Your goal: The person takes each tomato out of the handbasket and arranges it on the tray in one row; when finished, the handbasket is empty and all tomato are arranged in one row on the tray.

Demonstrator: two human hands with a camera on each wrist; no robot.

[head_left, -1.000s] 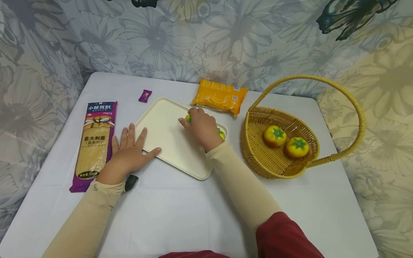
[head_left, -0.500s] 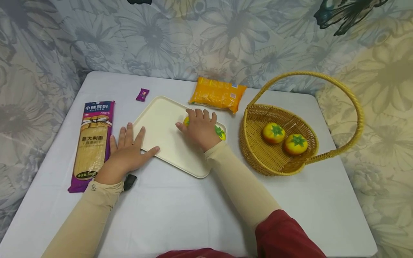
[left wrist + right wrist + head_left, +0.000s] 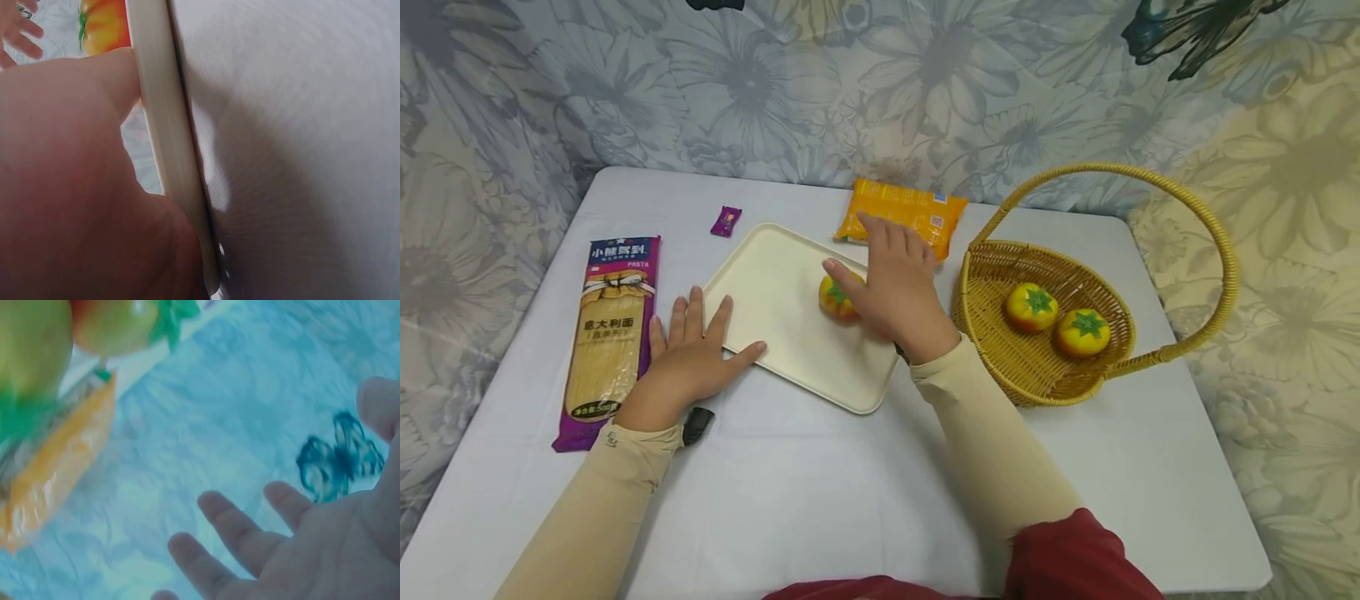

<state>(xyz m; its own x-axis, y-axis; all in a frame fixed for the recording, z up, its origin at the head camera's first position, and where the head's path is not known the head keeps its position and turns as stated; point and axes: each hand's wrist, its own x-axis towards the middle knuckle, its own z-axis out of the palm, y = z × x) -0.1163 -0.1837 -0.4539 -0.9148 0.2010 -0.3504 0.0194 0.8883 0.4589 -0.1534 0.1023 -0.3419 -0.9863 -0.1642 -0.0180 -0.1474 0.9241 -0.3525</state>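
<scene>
My left hand (image 3: pixel 688 367) rests with fingers spread at the left corner of a cream tray (image 3: pixel 797 350); in the left wrist view its thumb lies at the tray's rim (image 3: pixel 165 125). My right hand (image 3: pixel 901 292) is raised over the tray's right end, fingers extended, holding nothing. Beside its thumb, a yellow-red tomato (image 3: pixel 835 298) with a green top sits on the tray. The right wrist view shows that tomato's neighbour too: one tomato (image 3: pixel 115 325) lies behind a nearer, blurred tomato (image 3: pixel 31 350). In the head view the second one is hidden beneath my right hand.
Right of the tray stands a wicker basket (image 3: pixel 977 350) with a tall handle and two tomatoes (image 3: pixel 1032 307) inside. An orange packet (image 3: pixel 951 212) lies behind the tray. A pasta pack (image 3: pixel 610 333) is at left, with a small purple candy (image 3: pixel 726 221) farther back.
My right hand has come off the tomatoes, opened, and moved up and to the right, uncovering the left tomato. My left hand has stayed at the tray's corner.
</scene>
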